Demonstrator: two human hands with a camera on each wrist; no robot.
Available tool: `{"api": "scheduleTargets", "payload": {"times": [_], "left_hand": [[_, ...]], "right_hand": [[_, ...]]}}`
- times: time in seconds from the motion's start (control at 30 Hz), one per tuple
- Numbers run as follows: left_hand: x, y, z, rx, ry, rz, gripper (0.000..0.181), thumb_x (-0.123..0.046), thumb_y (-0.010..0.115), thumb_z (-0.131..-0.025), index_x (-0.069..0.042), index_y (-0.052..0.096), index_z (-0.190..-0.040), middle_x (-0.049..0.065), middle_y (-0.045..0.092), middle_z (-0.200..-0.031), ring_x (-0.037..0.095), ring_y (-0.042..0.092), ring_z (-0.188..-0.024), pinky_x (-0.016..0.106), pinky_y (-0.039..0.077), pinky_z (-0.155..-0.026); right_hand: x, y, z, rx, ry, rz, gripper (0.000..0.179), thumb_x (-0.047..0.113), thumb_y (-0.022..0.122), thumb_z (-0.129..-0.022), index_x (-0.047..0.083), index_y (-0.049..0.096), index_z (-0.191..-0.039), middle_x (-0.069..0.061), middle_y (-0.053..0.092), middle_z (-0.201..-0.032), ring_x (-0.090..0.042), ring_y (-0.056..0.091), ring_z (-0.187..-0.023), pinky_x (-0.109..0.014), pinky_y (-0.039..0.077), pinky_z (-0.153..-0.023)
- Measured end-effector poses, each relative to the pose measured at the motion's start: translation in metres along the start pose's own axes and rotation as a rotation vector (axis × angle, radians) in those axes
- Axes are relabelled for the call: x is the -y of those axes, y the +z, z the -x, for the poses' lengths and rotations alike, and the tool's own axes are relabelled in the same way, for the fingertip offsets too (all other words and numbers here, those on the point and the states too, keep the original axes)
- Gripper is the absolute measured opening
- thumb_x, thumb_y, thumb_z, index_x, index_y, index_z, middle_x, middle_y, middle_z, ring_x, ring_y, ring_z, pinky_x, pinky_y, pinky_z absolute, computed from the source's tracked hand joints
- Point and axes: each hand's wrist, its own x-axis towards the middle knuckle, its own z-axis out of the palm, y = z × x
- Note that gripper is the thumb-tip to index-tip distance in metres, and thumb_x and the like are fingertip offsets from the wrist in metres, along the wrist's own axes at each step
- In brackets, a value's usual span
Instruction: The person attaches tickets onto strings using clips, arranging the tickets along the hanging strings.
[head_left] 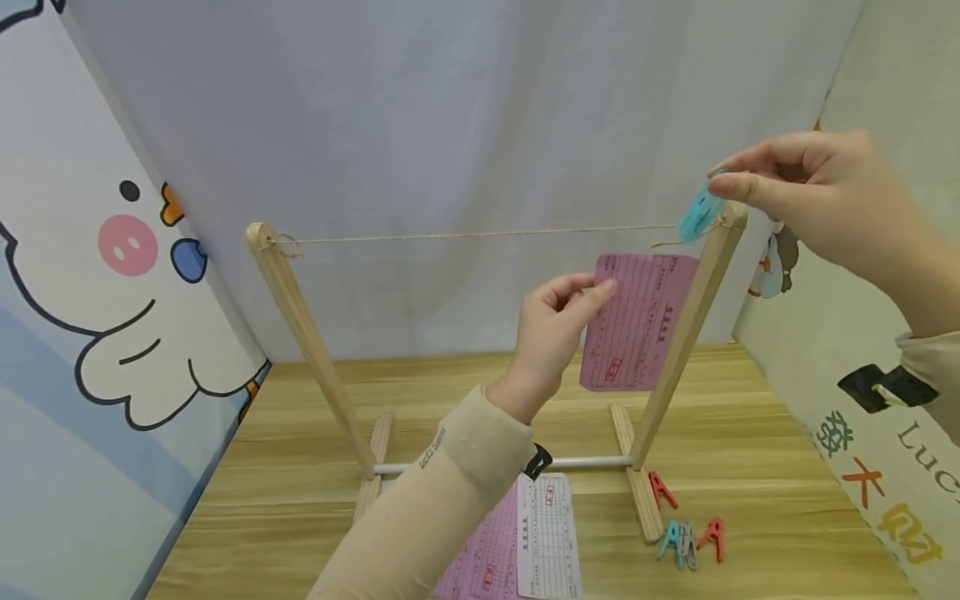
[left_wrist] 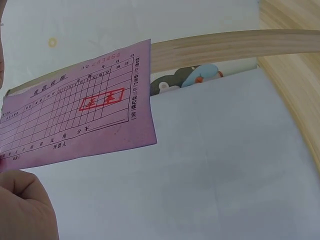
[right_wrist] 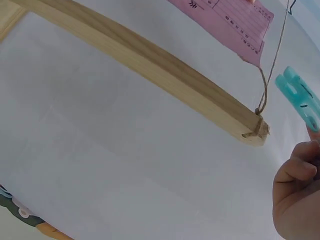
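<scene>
My left hand pinches the left edge of a pink receipt slip, which stands upright just below the string near the right post. In the left wrist view the slip shows a printed grid and a red stamp. My right hand pinches a blue clothespin by its handle end, tips pointing down at the string's right end. The right wrist view shows the clothespin beside the string, close to the knot at the post top.
A wooden frame with a left post and right post carries the string. On the table lie a pink sheet, a white slip, a red clothespin and more clothespins by the frame's right foot.
</scene>
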Motion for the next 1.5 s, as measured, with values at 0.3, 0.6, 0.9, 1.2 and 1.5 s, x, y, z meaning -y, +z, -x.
{"api": "scheduleTargets", "payload": {"times": [0.3,0.6,0.9,1.2,1.5], "left_hand": [[-0.002,0.004,-0.004,-0.008,0.001,0.018,0.025,-0.012,0.068,-0.093,0.008,0.069,-0.109,-0.007,0.040,-0.058,0.007,0.033,-0.055,0.020,0.030,-0.056],[-0.003,0.007,-0.008,-0.028,0.012,0.019,0.025,-0.012,0.069,-0.092,0.007,0.069,-0.108,-0.007,0.042,-0.059,0.007,0.036,-0.058,0.020,0.033,-0.060],[-0.003,0.008,-0.011,-0.033,0.024,0.014,0.025,-0.012,0.069,-0.091,0.007,0.069,-0.108,-0.007,0.040,-0.058,0.007,0.035,-0.058,0.020,0.032,-0.059],[-0.003,0.008,-0.011,-0.044,0.022,0.005,0.025,-0.011,0.069,-0.091,0.007,0.070,-0.107,-0.007,0.041,-0.058,0.007,0.036,-0.058,0.020,0.032,-0.058],[-0.002,0.009,-0.012,-0.042,0.015,0.009,0.025,-0.011,0.069,-0.091,0.008,0.069,-0.107,-0.007,0.040,-0.058,0.007,0.036,-0.058,0.019,0.031,-0.058]], "right_hand": [[0.005,-0.005,-0.013,0.018,0.024,0.090,0.005,0.026,0.070,-0.093,0.027,0.075,-0.092,0.008,0.048,-0.057,-0.011,0.031,-0.052,-0.029,0.024,-0.044],[0.008,-0.003,-0.019,0.022,0.049,0.125,0.008,0.031,0.071,-0.092,0.024,0.076,-0.093,0.008,0.051,-0.056,-0.011,0.031,-0.051,-0.029,0.025,-0.046],[0.013,0.006,-0.022,0.086,0.116,0.158,0.027,0.042,0.069,-0.092,0.018,0.075,-0.100,0.005,0.038,-0.053,-0.014,0.030,-0.041,-0.030,0.031,-0.036],[0.012,0.015,-0.024,0.101,0.115,0.123,0.029,0.036,0.071,-0.091,0.010,0.076,-0.104,0.004,0.045,-0.056,-0.012,0.034,-0.051,-0.028,0.029,-0.046],[0.009,0.022,-0.020,0.118,0.105,0.117,0.027,0.034,0.070,-0.093,0.009,0.076,-0.102,0.004,0.046,-0.055,-0.011,0.032,-0.052,-0.028,0.028,-0.050]]}}
